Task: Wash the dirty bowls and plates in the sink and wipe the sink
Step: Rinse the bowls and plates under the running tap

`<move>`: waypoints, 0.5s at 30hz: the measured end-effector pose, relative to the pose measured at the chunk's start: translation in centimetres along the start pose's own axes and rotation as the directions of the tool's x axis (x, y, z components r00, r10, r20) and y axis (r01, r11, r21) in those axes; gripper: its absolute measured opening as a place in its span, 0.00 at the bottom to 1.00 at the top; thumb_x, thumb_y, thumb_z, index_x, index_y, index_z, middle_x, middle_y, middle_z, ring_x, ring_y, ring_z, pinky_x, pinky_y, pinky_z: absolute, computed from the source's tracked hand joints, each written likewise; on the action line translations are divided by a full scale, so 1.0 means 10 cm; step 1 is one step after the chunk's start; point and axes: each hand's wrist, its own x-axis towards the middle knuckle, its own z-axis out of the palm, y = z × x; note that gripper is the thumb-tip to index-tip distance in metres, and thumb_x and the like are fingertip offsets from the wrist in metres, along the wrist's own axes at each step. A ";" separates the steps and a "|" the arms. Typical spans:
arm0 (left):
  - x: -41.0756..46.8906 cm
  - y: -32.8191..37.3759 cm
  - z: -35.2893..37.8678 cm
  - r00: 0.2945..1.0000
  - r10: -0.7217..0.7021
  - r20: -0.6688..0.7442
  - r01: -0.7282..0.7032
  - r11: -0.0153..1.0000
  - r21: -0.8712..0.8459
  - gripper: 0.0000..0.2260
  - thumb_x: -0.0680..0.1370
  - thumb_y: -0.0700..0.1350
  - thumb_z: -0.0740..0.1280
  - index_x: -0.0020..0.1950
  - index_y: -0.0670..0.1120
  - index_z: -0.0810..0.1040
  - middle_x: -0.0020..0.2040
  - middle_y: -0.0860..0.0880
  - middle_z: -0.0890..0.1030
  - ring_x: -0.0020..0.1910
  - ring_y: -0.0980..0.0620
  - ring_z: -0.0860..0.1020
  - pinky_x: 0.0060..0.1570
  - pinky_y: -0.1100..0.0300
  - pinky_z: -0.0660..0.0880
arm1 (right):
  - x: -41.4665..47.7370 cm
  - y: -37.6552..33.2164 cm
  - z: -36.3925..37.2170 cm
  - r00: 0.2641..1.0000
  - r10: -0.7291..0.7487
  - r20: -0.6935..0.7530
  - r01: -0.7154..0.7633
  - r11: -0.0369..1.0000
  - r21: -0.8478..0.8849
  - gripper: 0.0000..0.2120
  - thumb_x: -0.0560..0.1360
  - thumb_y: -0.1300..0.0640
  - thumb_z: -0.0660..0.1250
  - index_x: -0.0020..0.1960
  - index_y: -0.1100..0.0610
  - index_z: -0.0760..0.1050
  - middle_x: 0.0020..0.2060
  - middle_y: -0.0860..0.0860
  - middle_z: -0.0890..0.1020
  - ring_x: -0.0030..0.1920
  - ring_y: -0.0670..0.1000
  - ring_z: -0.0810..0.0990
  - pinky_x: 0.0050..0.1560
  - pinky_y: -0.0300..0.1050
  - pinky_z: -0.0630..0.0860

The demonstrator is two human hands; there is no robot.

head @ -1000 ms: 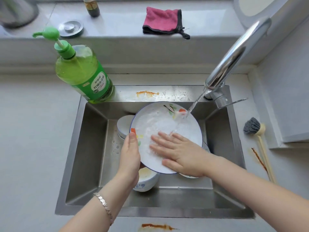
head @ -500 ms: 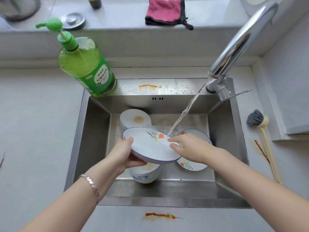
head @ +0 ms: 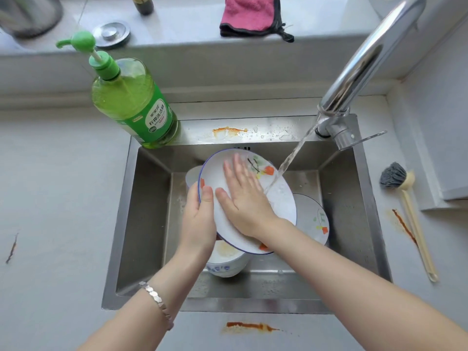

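A white plate with a blue rim and flower print (head: 278,198) is tilted up over the steel sink (head: 147,224). My left hand (head: 198,219) grips its left edge, thumb on the face. My right hand (head: 244,196) lies flat on the plate's face with fingers spread. Water from the faucet (head: 364,62) hits the plate's upper right. Below it sit a dirty bowl with blue marks (head: 228,262), a second flowered plate (head: 315,219) to the right, and another white bowl (head: 192,177) mostly hidden behind.
A green dish soap bottle (head: 131,102) stands at the sink's back left corner. A pink cloth (head: 250,15) and a metal drain plug (head: 111,34) lie on the sill. A dish brush (head: 407,206) rests on the right counter. Orange stains mark the sink rim (head: 228,130) and counter (head: 250,326).
The plate went from upright to nearly flat half a second ago and is now tilted up again. My right hand moved from its edge onto its face.
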 end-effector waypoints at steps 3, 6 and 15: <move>0.11 0.05 0.07 1.000 0.003 -0.016 -0.005 0.996 -0.088 0.11 0.83 0.49 0.52 0.59 0.51 0.73 0.52 0.55 0.79 0.51 0.62 0.78 0.48 0.68 0.75 | 0.00 -0.18 -0.13 0.973 -0.226 0.056 0.225 0.974 0.025 0.33 0.75 0.42 0.39 0.76 0.55 0.41 0.76 0.49 0.42 0.75 0.45 0.39 0.73 0.41 0.37; 0.25 0.04 0.00 0.998 -0.001 -0.070 -0.011 0.987 -0.162 0.11 0.82 0.51 0.53 0.58 0.51 0.72 0.60 0.50 0.77 0.61 0.52 0.75 0.63 0.55 0.70 | -0.31 0.00 -0.21 0.852 -0.476 0.217 0.493 0.870 -0.024 0.30 0.76 0.42 0.40 0.75 0.53 0.41 0.75 0.45 0.44 0.75 0.45 0.42 0.72 0.39 0.36; 0.06 -0.19 0.05 0.996 -0.091 0.009 0.091 0.960 -0.265 0.13 0.82 0.51 0.54 0.60 0.50 0.74 0.58 0.47 0.79 0.57 0.48 0.78 0.48 0.56 0.78 | -0.07 0.49 -0.47 0.979 -0.160 0.124 0.200 0.862 -0.466 0.42 0.66 0.34 0.27 0.76 0.52 0.41 0.73 0.49 0.36 0.75 0.49 0.37 0.68 0.44 0.28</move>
